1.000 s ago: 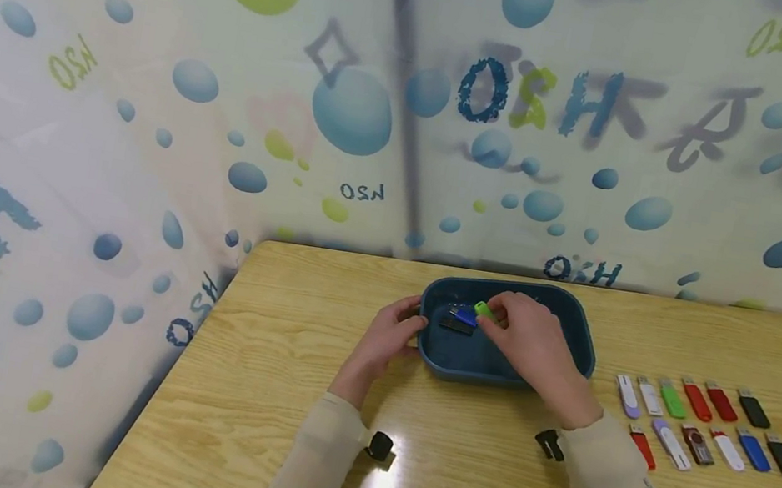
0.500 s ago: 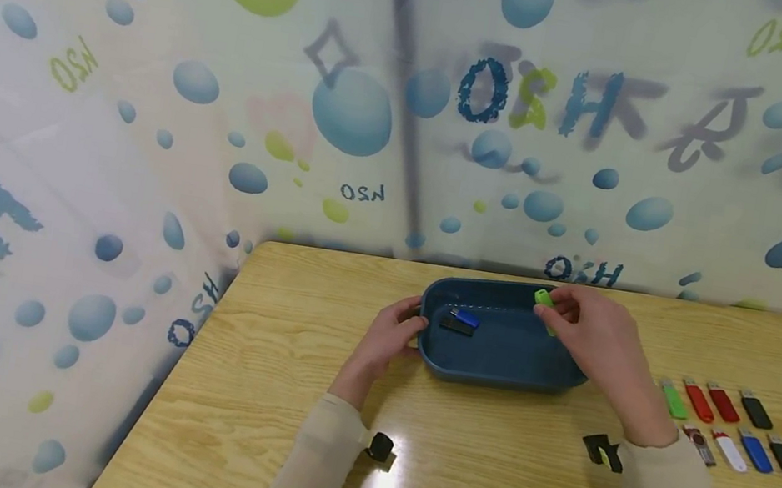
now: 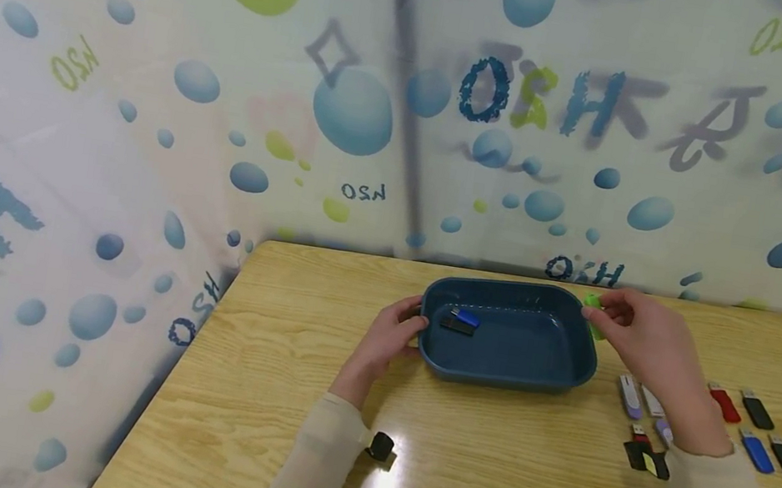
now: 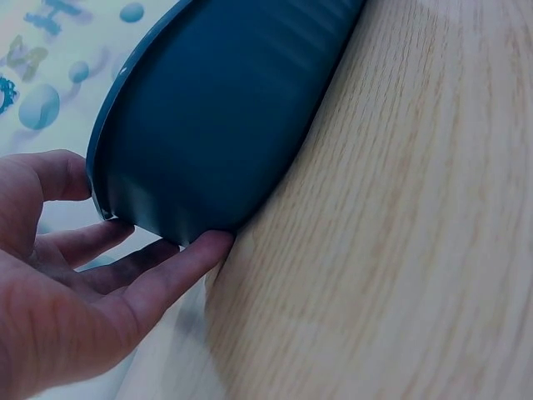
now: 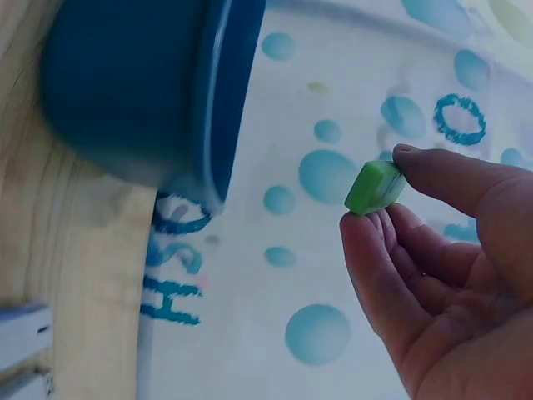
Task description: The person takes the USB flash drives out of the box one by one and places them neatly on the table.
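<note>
Right hand [image 3: 656, 351] pinches green USB stick [image 3: 592, 309] just past blue tub [image 3: 504, 371] right rim; rows of sticks [image 3: 758, 430] below hand. Left hand [image 3: 392, 337] grips tub's left wall on bench [image 3: 478, 476].

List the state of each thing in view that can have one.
Green stick: pinched in right hand, lifted, outside the tub's right rim.
Tub: upright on table, left hand holding its left end.
Blue stick: lying in tub on black stick.
Sticks in rows: flat on table, partly hidden by right arm.
</note>
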Available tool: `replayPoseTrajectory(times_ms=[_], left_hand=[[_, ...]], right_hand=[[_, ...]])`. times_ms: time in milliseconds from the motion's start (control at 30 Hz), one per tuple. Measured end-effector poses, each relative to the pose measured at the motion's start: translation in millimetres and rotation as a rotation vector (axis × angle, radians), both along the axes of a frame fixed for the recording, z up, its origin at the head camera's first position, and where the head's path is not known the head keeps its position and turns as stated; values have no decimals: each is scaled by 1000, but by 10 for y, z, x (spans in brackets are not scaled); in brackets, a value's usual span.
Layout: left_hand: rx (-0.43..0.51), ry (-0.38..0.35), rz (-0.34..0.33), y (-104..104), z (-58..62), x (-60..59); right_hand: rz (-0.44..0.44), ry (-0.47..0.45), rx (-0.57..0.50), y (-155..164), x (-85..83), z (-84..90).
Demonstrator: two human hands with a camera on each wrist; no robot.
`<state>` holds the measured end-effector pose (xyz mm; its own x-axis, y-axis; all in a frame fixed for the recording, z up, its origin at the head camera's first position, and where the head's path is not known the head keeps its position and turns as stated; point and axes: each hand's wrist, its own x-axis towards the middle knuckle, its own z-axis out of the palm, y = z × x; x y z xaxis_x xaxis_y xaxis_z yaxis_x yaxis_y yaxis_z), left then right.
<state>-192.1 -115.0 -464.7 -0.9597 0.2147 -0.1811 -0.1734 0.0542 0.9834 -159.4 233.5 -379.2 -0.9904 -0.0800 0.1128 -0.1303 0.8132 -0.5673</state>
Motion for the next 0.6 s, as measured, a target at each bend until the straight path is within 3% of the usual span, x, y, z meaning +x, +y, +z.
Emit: replayPoseTrajectory(times_ms=[600], left_hand=[[-7, 0, 10, 2, -28, -21]], right_hand=[[-31, -134, 54, 389, -221, -174]])
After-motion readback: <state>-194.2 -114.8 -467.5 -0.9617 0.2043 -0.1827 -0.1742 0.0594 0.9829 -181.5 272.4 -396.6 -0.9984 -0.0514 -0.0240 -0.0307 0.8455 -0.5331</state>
